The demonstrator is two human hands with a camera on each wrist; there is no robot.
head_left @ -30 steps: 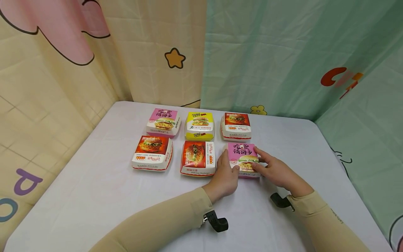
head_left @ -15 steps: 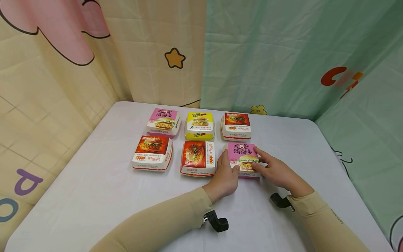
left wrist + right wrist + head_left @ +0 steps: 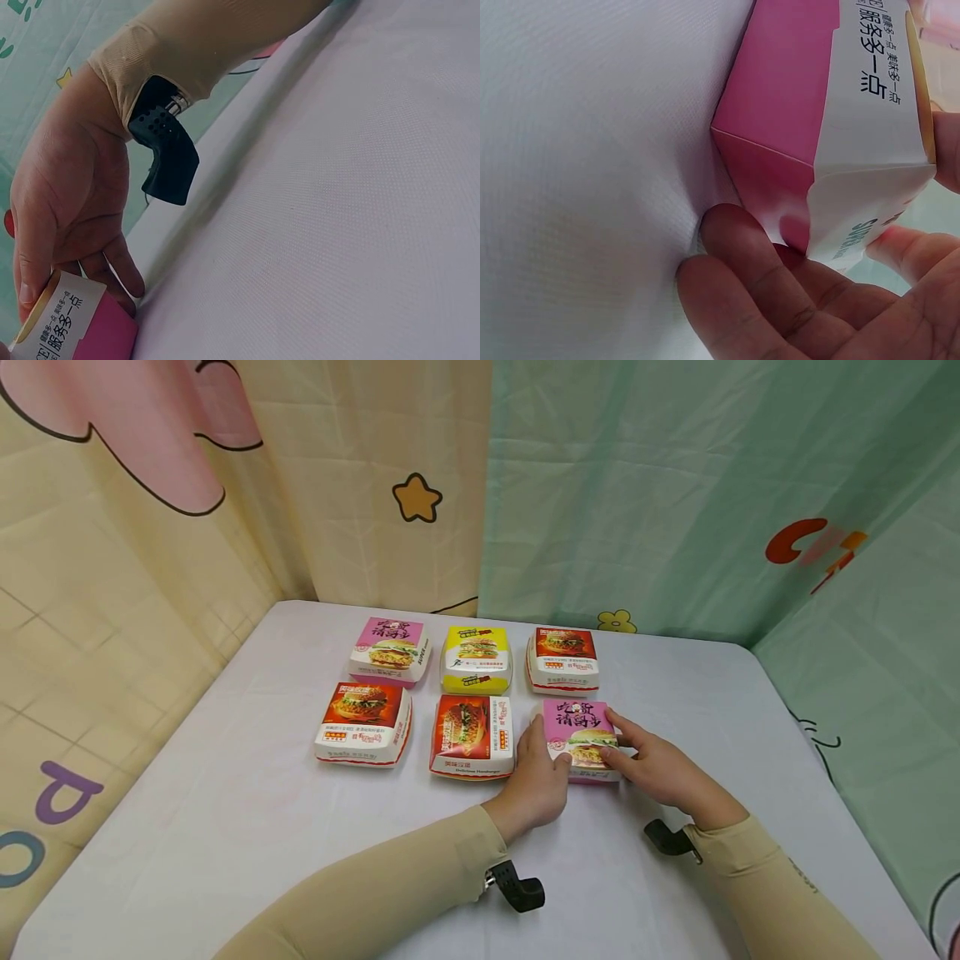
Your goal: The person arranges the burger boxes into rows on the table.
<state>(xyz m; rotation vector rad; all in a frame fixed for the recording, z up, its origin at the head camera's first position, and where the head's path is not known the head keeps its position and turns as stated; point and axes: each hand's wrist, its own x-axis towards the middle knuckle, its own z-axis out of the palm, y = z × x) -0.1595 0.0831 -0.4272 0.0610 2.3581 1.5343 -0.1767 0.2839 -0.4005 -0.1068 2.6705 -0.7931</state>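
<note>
A pink-and-white hamburger box (image 3: 576, 727) sits at the right end of the front row, between both hands. My left hand (image 3: 534, 787) holds its left side, the thumb at the near left corner; those fingers are partly hidden behind the box in the left wrist view, where its pink lower side (image 3: 109, 330) shows. My right hand (image 3: 667, 774) grips the right side, thumb over the top edge. In the right wrist view the box's pink base (image 3: 776, 82) is down at the white cloth, and the lower fingers (image 3: 742, 277) lie beside it.
Left of the left hand are a red-and-white burger box (image 3: 471, 735) and another red burger box (image 3: 363, 722). Behind stand a pink box (image 3: 390, 650), a yellow box (image 3: 476, 660) and a red box (image 3: 562, 660). Patterned curtains (image 3: 637, 485) hang around the white-covered table (image 3: 187, 810).
</note>
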